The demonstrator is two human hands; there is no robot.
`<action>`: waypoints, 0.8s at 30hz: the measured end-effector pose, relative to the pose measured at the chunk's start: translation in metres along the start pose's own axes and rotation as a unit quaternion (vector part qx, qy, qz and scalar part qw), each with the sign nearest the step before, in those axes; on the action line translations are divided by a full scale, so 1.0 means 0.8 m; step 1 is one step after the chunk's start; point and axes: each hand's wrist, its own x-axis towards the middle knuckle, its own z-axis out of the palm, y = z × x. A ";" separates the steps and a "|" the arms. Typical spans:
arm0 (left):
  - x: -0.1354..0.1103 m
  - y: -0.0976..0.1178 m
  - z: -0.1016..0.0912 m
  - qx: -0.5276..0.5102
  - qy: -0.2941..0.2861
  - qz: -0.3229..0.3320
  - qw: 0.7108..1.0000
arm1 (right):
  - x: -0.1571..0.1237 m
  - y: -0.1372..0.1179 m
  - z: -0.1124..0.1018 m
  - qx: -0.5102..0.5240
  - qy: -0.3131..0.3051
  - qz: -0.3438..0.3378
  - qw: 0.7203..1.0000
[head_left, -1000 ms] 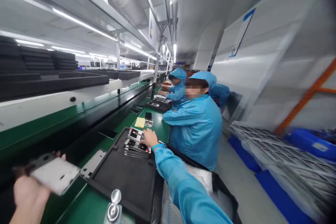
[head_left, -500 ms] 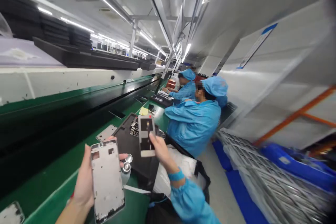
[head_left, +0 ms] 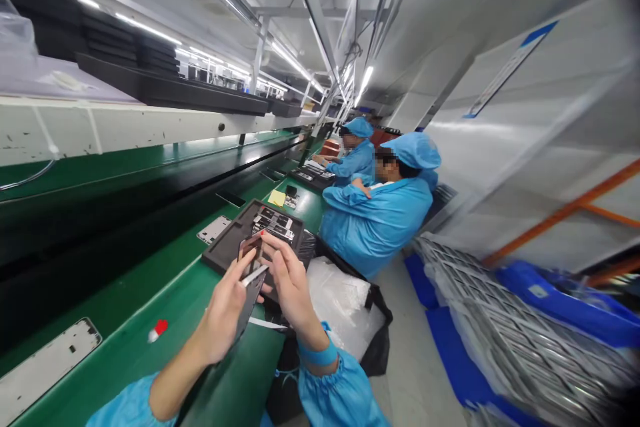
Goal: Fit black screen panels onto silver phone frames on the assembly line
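Left hand: The left hand (head_left: 223, 310) was closed narrowly around the lower part of a slim phone-sized frame (head_left: 249, 250), with the thumb on its near edge.

Right hand: The right hand (head_left: 291, 289) was also narrow, its fingers curled over the far side of the same frame. A blue wristband (head_left: 318, 353) sat above the cuff of a blue sleeve.

Held frame: It stood tilted between both hands, just above the bench, in front of the tray. The hands hid much of it, so its full face could not be seen.

Done so far: A black tray (head_left: 220, 255) lay on the green bench (head_left: 165, 300), with phone frames (head_left: 273, 221) set in rows in its far part.

Still out: A silver-edged frame (head_left: 45, 363) lay flat on the bench at the lower left, and a smaller white frame (head_left: 213, 229) lay beside the tray. How many remained in all could not be told.

In the way: The hands overlapped the near part of the tray. A small red-and-white item (head_left: 157, 330) lay on the bench near the left forearm.

Around: A black bag (head_left: 380, 347) with white plastic stood at the right, beside a co-worker in a blue smock (head_left: 375, 230). Another co-worker (head_left: 357, 163) sat farther along the bench.
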 end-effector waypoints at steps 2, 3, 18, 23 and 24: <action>0.001 -0.010 -0.001 0.099 -0.006 0.083 0.992 | 0.004 0.001 0.011 0.063 0.020 0.019 0.998; 0.001 -0.013 -0.002 0.140 -0.016 0.114 0.983 | 0.007 0.002 0.016 0.087 0.027 0.026 0.996; 0.000 0.011 -0.027 0.325 -0.080 0.224 0.915 | 0.029 -0.021 0.052 0.095 0.049 -0.055 0.993; 0.000 0.017 -0.037 0.341 -0.055 0.237 0.908 | 0.037 -0.027 0.066 0.104 0.036 -0.075 0.991; 0.000 0.019 -0.039 0.344 -0.047 0.240 0.907 | 0.037 -0.028 0.069 0.109 0.035 -0.070 0.991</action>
